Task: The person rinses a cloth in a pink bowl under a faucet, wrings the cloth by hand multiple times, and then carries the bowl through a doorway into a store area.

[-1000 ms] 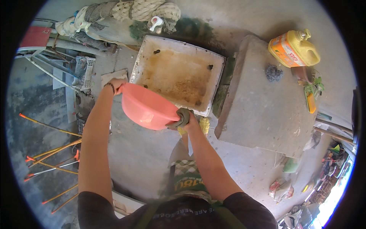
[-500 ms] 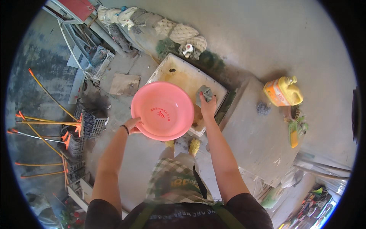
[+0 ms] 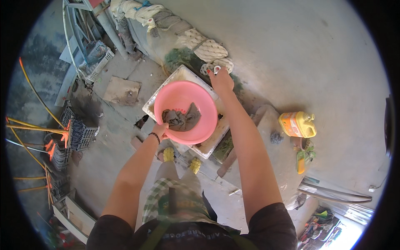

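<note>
the white sink [image 3: 180, 76] sits on the floor below the rope-wrapped pipe. over the sink is the pink bowl [image 3: 186, 111], a grey cloth [image 3: 181, 118] lying inside it. the left hand [image 3: 160, 129] grips the bowl's near rim. beyond the bowl, the right hand [image 3: 221, 81] reaches to a small tap [image 3: 217, 69], fingers closed about it. right of the sink stands a yellow jug [image 3: 297, 124].

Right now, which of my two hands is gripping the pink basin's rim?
Your left hand: it grips the near rim of the pink basin, which holds a grey cloth. Your right hand reaches past the basin toward the tap.
</note>
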The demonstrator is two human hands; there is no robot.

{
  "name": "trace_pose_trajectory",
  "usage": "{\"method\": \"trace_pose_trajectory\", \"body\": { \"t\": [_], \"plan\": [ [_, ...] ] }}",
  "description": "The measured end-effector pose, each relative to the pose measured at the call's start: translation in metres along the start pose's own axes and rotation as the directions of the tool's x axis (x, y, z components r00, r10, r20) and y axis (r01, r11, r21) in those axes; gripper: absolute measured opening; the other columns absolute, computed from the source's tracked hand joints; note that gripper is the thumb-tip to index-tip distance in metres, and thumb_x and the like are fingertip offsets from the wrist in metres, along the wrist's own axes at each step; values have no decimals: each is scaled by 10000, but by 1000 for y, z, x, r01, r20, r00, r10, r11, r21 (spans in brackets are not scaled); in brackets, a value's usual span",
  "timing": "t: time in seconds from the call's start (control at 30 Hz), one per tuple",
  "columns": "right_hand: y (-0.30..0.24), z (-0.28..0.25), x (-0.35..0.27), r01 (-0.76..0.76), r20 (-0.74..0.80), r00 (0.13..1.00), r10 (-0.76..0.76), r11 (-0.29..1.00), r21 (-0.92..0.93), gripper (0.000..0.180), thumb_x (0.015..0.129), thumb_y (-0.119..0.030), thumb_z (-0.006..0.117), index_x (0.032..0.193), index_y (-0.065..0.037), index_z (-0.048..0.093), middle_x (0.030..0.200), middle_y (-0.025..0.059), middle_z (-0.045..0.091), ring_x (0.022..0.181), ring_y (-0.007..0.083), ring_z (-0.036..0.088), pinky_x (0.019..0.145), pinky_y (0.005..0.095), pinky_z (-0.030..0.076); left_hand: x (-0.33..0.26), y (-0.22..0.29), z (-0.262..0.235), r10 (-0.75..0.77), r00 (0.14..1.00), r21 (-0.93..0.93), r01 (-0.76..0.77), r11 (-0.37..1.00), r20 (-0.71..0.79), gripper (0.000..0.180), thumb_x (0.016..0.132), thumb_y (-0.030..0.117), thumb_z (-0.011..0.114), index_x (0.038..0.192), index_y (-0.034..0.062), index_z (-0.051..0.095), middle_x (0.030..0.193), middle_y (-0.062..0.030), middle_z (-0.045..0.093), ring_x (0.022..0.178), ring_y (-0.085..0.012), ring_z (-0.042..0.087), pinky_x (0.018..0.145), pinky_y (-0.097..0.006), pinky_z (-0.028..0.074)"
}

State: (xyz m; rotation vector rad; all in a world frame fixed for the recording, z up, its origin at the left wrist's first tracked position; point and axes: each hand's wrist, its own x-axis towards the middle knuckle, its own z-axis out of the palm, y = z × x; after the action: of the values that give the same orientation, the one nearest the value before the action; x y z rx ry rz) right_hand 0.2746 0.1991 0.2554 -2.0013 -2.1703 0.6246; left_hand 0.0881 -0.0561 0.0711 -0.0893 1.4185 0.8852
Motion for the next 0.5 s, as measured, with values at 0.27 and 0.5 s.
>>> {"method": "trace_pose_trajectory", "body": {
  "t": [0.27, 0.5],
  "plan": [
    [8, 3, 15, 212, 123, 974, -191, 958, -195, 408, 867, -220, 596, 1158, 1, 415, 1118, 208, 584, 1016, 366, 607, 838, 441, 500, -3, 21, 22, 38, 996, -69, -33, 997, 76, 266, 744, 103, 594, 985, 49, 494, 836, -69, 527, 718, -190, 586, 698, -423, 590],
    [10, -8, 21, 330, 165, 942, -293, 895, -298, 250, 855, -71, 481, 1097, -15, 460, 1020, 231, 622, 984, 394, 600, 808, 472, 479, 5, 46, 39, 58, 992, -131, -43, 990, 108, 227, 746, 95, 611, 926, 18, 497, 869, -104, 525, 767, -228, 608, 669, -434, 598]
  ]
}}
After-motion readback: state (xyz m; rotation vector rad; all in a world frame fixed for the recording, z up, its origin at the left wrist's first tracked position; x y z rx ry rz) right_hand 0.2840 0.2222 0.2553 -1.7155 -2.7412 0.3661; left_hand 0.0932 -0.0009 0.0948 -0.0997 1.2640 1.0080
